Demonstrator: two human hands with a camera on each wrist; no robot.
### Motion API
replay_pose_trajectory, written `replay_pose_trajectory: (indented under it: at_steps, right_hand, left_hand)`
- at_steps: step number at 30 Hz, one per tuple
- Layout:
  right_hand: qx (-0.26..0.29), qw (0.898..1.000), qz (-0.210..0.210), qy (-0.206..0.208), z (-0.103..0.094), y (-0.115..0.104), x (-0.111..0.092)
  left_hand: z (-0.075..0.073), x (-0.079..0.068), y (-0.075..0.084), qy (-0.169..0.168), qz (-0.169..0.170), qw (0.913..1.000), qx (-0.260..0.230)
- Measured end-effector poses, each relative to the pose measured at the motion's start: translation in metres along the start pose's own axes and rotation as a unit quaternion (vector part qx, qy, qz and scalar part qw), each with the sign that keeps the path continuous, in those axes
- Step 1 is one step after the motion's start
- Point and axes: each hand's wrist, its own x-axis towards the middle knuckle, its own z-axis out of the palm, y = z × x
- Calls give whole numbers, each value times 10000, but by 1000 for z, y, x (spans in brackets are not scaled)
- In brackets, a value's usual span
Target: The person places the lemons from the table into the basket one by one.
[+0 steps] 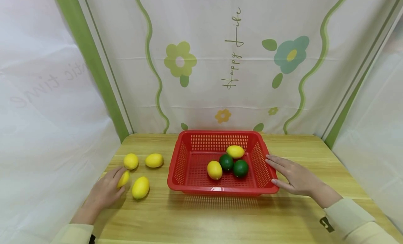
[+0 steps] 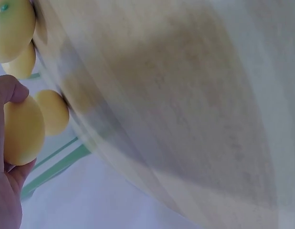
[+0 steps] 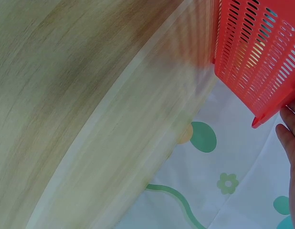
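Note:
My left hand (image 1: pixel 106 188) grips a yellow lemon (image 2: pixel 25 131), thumb on one side and fingers on the other. Three more lemons lie close by on the table: one just beyond the hand (image 1: pixel 131 161), one to its right (image 1: pixel 140 187) and one farther back (image 1: pixel 154 160). At the right end of a red plastic basket (image 1: pixel 220 191), my right hand (image 1: pixel 291 176) touches the rim with its fingers fairly straight. Inside the basket sit two lemons (image 1: pixel 214 170) and two dark green limes (image 1: pixel 240 168), grouped toward its right half.
The wooden table (image 1: pixel 201 223) carries everything and meets a white printed curtain (image 1: pixel 204 93) at the back. Similar white sheets hang along the left (image 1: pixel 41 114) and right (image 1: pixel 374 132) sides. The basket has slotted walls and stands near the table's far edge.

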Motion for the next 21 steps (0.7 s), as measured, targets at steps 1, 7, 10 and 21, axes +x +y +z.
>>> replay_pose_trajectory:
  at_steps: [1,7,10,21]
  right_hand:
    - [15,10000,-2,1,0,0,0]
    - [86,10000,-21,-29,-1,0,0]
    - [100,9999,0,-45,-1,-1,0]
    - [30,10000,19,-80,-2,-2,1]
  left_hand:
    - [0,1,-1,117,90,9999,10]
    - [-3,6,-3,431,389,9983,-31]
    - [-3,8,-5,590,570,9966,-19]
    - [-8,21,-9,716,852,9936,195]
